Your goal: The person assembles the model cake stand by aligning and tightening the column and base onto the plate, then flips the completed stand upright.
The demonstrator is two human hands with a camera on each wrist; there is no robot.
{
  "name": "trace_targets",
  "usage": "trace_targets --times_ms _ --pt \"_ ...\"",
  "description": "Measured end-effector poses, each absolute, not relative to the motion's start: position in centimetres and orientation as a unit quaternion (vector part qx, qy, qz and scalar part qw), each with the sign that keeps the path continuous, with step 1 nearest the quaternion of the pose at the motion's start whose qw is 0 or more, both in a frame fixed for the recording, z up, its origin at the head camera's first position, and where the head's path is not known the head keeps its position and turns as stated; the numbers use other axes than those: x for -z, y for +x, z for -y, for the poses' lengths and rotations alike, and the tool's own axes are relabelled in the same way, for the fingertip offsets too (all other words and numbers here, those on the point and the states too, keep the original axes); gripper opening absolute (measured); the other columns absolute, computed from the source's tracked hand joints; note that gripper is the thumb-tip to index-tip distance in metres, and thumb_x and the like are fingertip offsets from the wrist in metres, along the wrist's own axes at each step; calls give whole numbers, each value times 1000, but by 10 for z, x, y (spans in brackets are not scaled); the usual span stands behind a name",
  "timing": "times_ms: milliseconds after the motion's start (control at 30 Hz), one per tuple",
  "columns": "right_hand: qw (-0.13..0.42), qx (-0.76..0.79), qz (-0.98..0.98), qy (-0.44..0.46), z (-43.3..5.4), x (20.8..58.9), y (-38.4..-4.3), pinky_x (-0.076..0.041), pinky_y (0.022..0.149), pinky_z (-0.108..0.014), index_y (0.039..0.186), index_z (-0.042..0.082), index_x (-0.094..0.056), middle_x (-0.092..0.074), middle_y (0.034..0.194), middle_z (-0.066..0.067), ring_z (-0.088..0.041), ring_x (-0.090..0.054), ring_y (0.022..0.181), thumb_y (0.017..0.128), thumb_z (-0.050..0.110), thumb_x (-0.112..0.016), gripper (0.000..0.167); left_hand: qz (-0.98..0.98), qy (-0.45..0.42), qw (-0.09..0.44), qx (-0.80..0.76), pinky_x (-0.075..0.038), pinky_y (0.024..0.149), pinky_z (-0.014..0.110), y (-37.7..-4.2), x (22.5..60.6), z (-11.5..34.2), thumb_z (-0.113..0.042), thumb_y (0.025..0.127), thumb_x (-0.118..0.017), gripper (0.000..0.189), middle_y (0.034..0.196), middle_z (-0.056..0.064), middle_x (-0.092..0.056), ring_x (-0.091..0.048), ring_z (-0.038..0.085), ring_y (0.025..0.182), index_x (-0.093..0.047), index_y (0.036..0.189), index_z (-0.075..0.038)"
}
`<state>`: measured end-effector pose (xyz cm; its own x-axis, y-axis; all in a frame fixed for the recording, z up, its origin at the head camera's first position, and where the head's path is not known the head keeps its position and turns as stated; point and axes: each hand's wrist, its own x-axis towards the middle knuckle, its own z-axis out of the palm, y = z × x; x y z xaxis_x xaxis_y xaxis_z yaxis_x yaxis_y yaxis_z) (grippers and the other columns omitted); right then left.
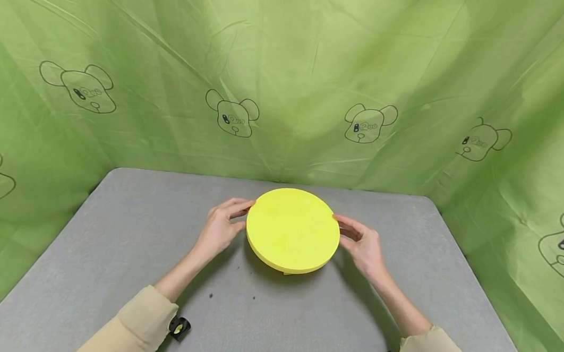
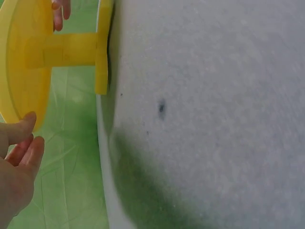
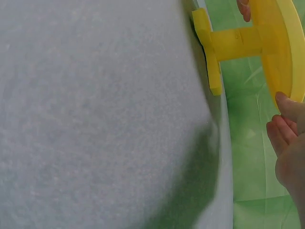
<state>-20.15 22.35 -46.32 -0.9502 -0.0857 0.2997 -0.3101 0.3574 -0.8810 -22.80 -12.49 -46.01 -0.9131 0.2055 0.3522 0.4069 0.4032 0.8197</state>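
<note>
A yellow round-topped pedestal stand [image 1: 293,230] is upright at the middle of the grey table, its flat top facing up. In the left wrist view its short column [image 2: 71,49] joins the round top to a flat base [image 2: 101,71] with arms, right at the table surface. My left hand [image 1: 220,226] holds the left rim of the top with thumb and fingertips. On the opposite side, my right hand [image 1: 366,249] holds the right rim in the same way. The right wrist view shows the right thumb [image 3: 287,106] against the underside edge of the top [image 3: 281,52].
The grey table [image 1: 293,325] has rounded far corners and a few small dark specks [image 1: 211,295]. Green curtains [image 1: 288,64] printed with bear faces hang behind it and along both sides. A black wrist device [image 1: 179,328] sits at the left sleeve.
</note>
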Motion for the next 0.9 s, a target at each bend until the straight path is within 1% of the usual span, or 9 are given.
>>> trace_targets --times_ms 300,500,700,767,900 --pt "101 -550 820 121 -225 464 -203 -59 90 -18 129 0 -71 -71 129 -23 3 -71 102 82 -4 -81 48 845 -191 119 486 -60 97 37 -227 462 126 3 82 -82 53 127 12 -73 -73 33 112 -70 132 -6" --pt "108 -547 820 130 -227 468 -205 -60 90 -20 128 -2 -70 -70 128 -26 1 -72 102 81 -6 -81 49 845 -194 125 482 -60 96 37 -226 466 125 3 82 -82 53 127 12 -73 -72 32 114 -70 133 -6" --pt "121 -553 808 162 -229 471 -205 -60 92 -22 127 -4 -70 -69 128 -28 5 -71 103 81 -9 -79 47 859 -191 115 461 -60 96 45 -224 464 126 1 83 -82 54 127 10 -74 -71 33 116 -70 134 -11" --pt "122 -555 805 166 -230 472 -204 -60 92 -22 126 -5 -70 -69 128 -28 5 -71 103 81 -10 -79 46 864 -190 110 454 -60 96 48 -223 463 126 1 84 -82 54 127 11 -73 -71 33 117 -69 135 -12" --pt "123 -557 804 167 -232 474 -203 -60 92 -22 125 -5 -71 -69 128 -28 1 -72 104 81 -10 -80 46 872 -196 112 435 -59 97 49 -221 462 126 2 84 -81 56 126 13 -74 -70 33 119 -68 136 -12"
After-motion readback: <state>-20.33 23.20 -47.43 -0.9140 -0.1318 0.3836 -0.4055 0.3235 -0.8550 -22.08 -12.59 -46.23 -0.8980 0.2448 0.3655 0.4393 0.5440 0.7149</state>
